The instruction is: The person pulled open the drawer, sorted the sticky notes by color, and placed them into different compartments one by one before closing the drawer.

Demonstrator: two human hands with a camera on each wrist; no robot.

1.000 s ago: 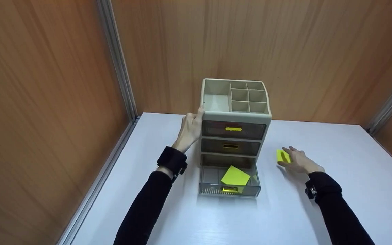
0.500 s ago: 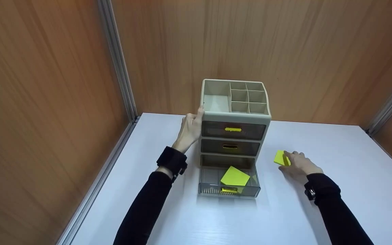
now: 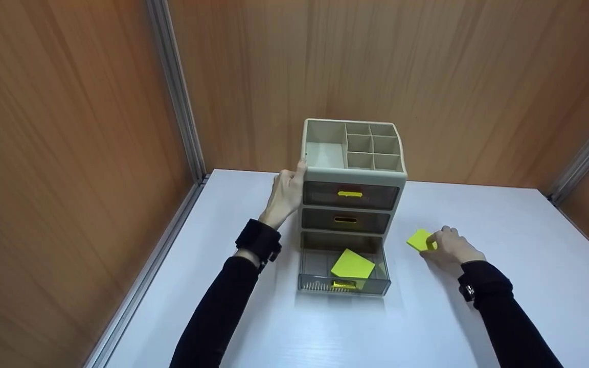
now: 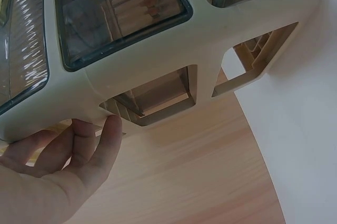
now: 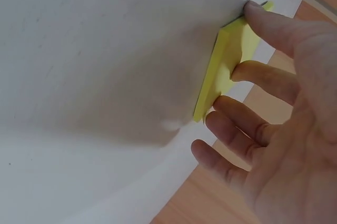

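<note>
Pinching yellow pad [image 5: 224, 68], right hand [image 5: 284, 103], wrist-view only.

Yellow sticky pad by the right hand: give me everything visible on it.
The yellow sticky pad is a small square block of bright yellow paper, its stacked edge showing in the right wrist view. It sits on the white table, right of the drawer organizer and apart from it. The right hand grips it, thumb on one edge and fingers on the pad's face and edge. Whether it is lifted off the table cannot be told.
</note>
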